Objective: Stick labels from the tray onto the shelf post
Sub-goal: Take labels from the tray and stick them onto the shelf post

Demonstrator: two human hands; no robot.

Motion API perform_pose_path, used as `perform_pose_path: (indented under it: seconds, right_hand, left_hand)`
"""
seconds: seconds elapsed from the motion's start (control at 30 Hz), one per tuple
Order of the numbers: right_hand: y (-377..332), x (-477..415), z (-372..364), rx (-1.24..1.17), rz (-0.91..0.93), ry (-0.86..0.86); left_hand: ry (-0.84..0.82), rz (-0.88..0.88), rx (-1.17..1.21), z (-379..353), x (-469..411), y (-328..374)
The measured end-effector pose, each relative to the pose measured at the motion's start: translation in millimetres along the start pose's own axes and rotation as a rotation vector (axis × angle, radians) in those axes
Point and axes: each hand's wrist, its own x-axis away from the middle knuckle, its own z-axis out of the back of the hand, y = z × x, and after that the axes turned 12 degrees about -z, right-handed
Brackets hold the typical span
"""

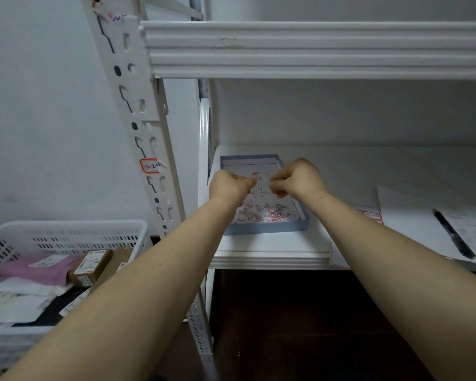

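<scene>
A shallow blue-grey tray sits on the white shelf, holding a white sheet and many small red-and-white scraps and labels. My left hand and my right hand hover together over the tray's middle, fingers pinched on a small pale label stretched between them. The white slotted shelf post rises at the left. One red-bordered handwritten label is stuck on it at about hand height, and another handwritten mark shows near its top.
A white plastic basket with parcels and a pink bag stands at the lower left. On the shelf to the right lie paper sheets, a red-bordered label sheet and a black pen. An upper shelf beam crosses overhead.
</scene>
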Motion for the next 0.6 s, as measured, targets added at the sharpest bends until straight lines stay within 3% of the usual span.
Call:
perform_pose_path:
  seconds: [0.13, 0.23, 0.37, 0.6]
  right_hand:
    - [0.7, -1.0, -0.2, 0.068, -0.051, 0.020]
    - [-2.1, 0.2, 2.0, -0.165, -0.119, -0.090]
    - [-1.0, 3.9, 4.6, -0.242, -0.162, -0.159]
    - [0.7, 5.5, 3.5, 0.035, -0.072, 0.048]
  left_hand:
    - [0.003, 0.007, 0.010, 1.5, 1.7, 1.4]
    - [0.001, 0.008, -0.006, 3.0, 2.2, 1.8]
    - [0.002, 0.022, -0.044, 3.6, 0.4, 2.0]
    - [0.007, -0.059, -0.079, 3.8, 5.0, 1.9]
